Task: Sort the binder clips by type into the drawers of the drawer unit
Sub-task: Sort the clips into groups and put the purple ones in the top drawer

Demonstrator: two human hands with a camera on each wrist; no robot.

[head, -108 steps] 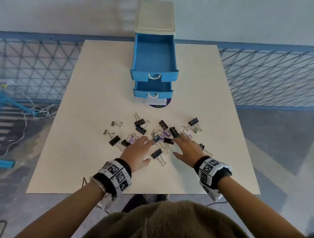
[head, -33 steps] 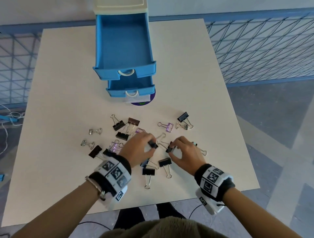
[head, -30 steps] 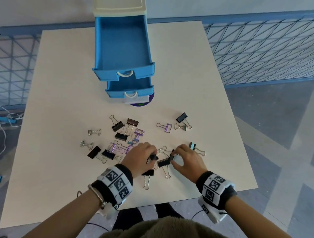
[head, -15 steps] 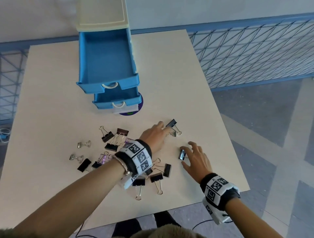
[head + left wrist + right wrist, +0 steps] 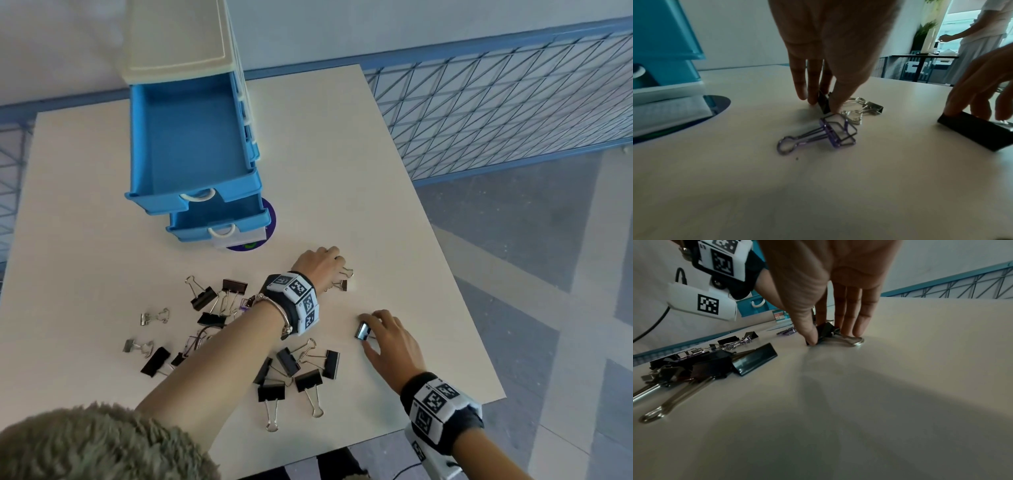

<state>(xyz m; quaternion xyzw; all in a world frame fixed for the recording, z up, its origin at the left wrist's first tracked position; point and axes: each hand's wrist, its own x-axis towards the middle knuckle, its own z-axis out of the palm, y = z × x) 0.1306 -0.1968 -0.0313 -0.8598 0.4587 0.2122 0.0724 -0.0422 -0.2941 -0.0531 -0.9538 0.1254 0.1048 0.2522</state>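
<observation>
Small black steel binder clip (image 5: 825, 331) lay on the pale tabletop (image 5: 342, 154), pinched between thumb and fingertips of the right hand (image 5: 390, 342), wire handles pointing away to the right. Second black clip (image 5: 823, 101) sat farther forward, gripped at the tips of the left hand (image 5: 318, 263), reached across, with a purple wire-frame clip (image 5: 838, 131) just beside. Lay nearer the blue plastic drawer unit (image 5: 191, 144) than the right hand's. Both upper drawers stood pulled out, up and to the left. Remaining black clips (image 5: 298, 370) lay clustered between the forearms.
</observation>
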